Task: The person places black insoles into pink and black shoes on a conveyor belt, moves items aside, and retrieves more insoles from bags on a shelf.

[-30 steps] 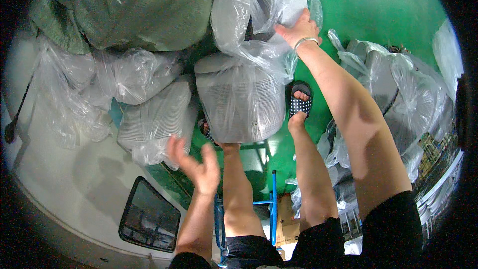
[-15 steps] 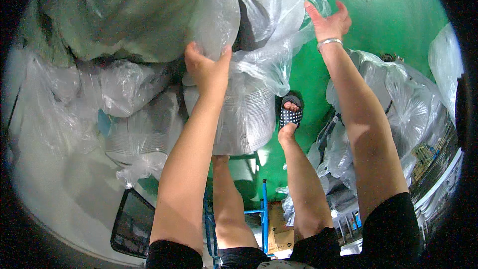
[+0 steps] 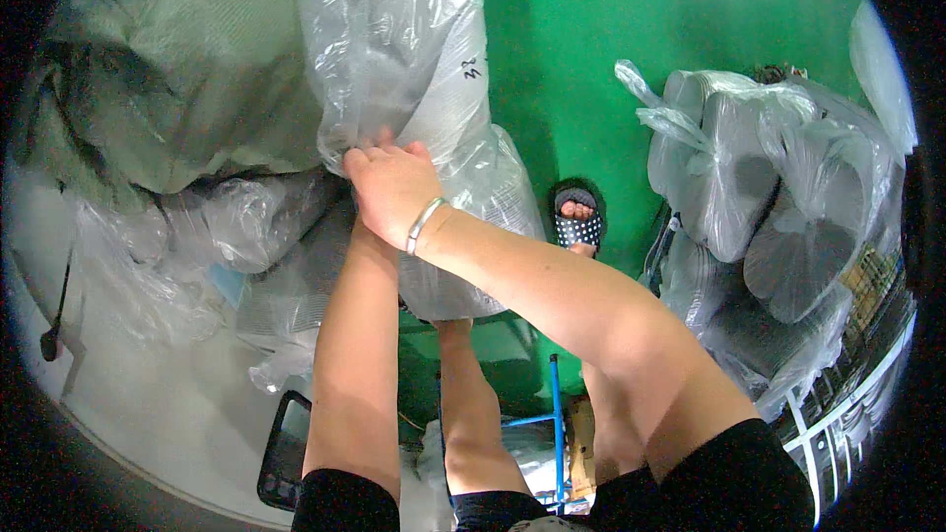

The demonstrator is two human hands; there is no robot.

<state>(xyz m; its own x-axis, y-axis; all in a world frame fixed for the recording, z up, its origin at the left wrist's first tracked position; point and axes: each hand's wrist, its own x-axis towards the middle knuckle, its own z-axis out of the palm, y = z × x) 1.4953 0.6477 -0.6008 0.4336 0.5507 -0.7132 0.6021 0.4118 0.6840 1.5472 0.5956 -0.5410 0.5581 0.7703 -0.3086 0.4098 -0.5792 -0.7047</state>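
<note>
A clear plastic bag [image 3: 384, 10] lies over a tall stack of thin, light-grey, rounded pieces [image 3: 463, 103] in front of me. My right hand [image 3: 396, 182], with a silver bracelet on its wrist, is closed on the bag's film at the near left side of the stack. My left hand [image 3: 369, 236] is right beneath it, mostly covered by the right. Its fingers are hidden, apart from a pinkish patch behind the film, so its grip does not show. More stacked pieces [image 3: 448, 291] sit in clear film below my wrists.
An olive-green cloth or sack [image 3: 197, 59] fills the far left, with bagged grey stacks [image 3: 291, 281] below it. Several clear bags of grey rounded pieces [image 3: 734, 177] lie at right beside a white wire rack [image 3: 823, 433]. My slippered foot [image 3: 577, 217] rests on the green floor [image 3: 611, 0].
My right hand has come from the far right across to the left, meeting my left hand. The film that was spread open now lies over the stack. The view has shifted slightly.
</note>
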